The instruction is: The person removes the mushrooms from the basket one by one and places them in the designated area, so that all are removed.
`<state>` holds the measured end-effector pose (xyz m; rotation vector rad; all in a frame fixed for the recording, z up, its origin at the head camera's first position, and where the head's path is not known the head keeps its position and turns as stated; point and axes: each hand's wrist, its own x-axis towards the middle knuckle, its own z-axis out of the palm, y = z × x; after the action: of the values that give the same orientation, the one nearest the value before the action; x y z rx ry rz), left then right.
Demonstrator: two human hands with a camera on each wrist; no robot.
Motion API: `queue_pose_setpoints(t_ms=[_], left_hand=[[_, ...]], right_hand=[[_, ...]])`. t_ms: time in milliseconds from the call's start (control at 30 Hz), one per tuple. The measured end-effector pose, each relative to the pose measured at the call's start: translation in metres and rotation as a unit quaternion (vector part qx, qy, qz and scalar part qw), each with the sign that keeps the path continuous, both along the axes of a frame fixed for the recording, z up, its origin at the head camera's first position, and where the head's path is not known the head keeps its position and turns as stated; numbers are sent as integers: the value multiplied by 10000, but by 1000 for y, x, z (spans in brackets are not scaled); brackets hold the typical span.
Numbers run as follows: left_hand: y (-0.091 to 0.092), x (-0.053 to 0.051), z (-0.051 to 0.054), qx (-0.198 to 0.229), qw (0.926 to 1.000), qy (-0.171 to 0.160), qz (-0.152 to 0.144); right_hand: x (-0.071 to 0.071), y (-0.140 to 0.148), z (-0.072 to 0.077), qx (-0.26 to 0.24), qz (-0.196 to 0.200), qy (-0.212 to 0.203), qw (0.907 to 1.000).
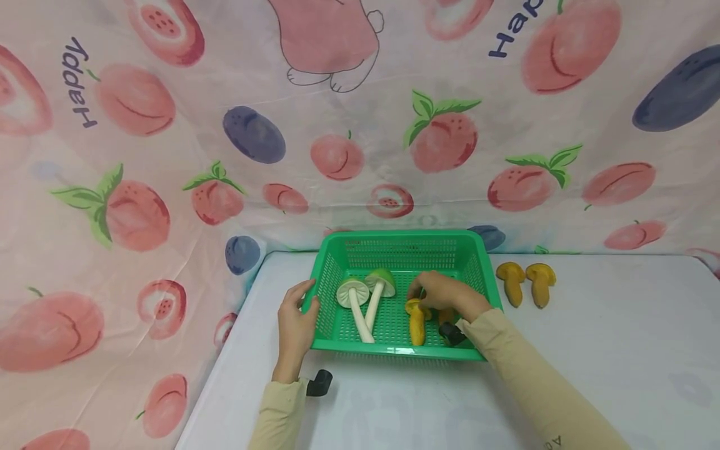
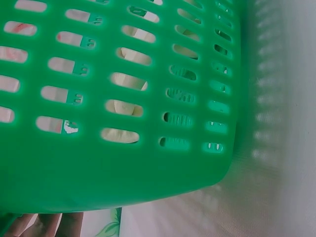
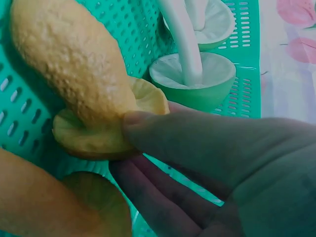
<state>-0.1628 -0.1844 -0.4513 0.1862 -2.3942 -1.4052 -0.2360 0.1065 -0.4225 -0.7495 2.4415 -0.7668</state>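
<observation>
My left hand [image 1: 297, 322] holds the left rim of a green plastic basket [image 1: 394, 350]; its fingertips [image 2: 45, 226] show at the rim in the left wrist view. Inside the basket, my right hand [image 1: 447, 292] pinches the cap of a yellow toy mushroom [image 1: 417, 325], thumb on the cap's underside in the right wrist view. A second yellow mushroom [image 3: 44, 202] lies close beside it, mostly hidden by the right hand in the head view. Two green-capped toy mushrooms with long white stems [image 1: 357, 312] lie at the basket's left, stems crossing near the front wall.
Two more yellow mushrooms [image 1: 512, 284] lie side by side on the white table [image 1: 619, 350], right of the basket. Behind the basket hangs a fruit-printed cloth [image 1: 360, 112], which also covers the left side. A black wrist camera mount [image 1: 319, 383] sticks out from the left sleeve.
</observation>
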Motion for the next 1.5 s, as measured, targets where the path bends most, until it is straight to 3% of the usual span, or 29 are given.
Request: queue_pose_setpoints(t_ms=[467,867,1500], left_hand=[[-1,-2,-1,34,10000,-42,-15],[-1,-2,-1,-1,10000,-42,-35],[0,0,-2,-52,10000,-12,4]], right_hand=[[7,3,10,-182,-80,642,9977],[17,19,19,-342,-35,1458,9887],[37,64,52,-503,-271,1870,9807]])
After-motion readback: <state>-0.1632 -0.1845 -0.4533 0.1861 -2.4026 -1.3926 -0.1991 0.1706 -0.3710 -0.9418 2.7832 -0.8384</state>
